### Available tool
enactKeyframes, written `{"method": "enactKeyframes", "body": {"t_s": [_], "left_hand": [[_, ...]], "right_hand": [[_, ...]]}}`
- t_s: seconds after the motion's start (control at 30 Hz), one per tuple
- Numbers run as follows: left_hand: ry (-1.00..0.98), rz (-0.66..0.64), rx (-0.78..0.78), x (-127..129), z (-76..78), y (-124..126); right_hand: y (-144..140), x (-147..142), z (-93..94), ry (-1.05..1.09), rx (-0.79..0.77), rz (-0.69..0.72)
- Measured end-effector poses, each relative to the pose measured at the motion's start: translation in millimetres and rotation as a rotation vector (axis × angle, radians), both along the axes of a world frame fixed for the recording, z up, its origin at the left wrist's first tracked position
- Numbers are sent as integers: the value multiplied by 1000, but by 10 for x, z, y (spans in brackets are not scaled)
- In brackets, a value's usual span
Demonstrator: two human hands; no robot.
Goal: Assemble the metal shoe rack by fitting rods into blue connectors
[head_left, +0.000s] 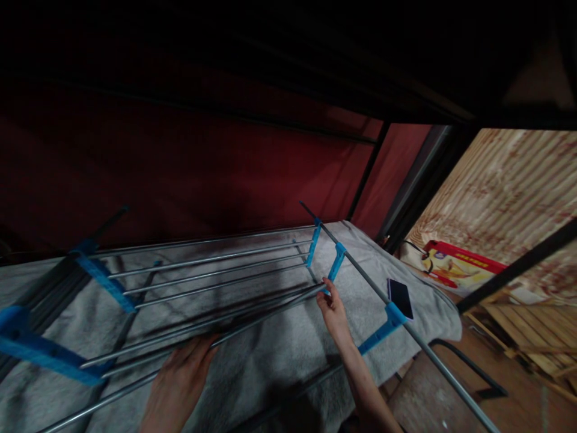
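- Nothing you can actually read in this view.
- Red and yellow package (453, 264), on the floor to your right: there's a strip of white print along its red top edge, but it's too small and blurred to make out.
- Phone (400, 297): dark screen, shows no characters.

Folded metal drying rack (216, 282) with blue plastic joints, lying flat across a grey blanket
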State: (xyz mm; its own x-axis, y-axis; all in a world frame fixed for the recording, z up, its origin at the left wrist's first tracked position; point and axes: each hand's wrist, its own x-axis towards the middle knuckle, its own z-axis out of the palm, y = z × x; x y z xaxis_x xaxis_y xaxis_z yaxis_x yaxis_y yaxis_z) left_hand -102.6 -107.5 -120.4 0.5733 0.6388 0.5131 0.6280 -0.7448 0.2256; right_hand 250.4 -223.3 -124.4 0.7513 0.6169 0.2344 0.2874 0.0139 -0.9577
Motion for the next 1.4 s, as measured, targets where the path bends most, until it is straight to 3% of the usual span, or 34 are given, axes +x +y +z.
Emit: {"method": "enactKeyframes", "body": {"t_s": [0.23,0.67,0.87,1.4], "left_hand": [[2,-10,-37,61,-49,-13],[-29,-41,-67,187,58,-12],[-19,10,-117,193,53,3],[-42,-25,-50,233,41,43]], "right_hand": [[69,61,86,-27,14,5],[221,193,58,-102,2,-10],[238,214,82,-123,-12,-16],[280,238,219,-132,-19,-19]]}}
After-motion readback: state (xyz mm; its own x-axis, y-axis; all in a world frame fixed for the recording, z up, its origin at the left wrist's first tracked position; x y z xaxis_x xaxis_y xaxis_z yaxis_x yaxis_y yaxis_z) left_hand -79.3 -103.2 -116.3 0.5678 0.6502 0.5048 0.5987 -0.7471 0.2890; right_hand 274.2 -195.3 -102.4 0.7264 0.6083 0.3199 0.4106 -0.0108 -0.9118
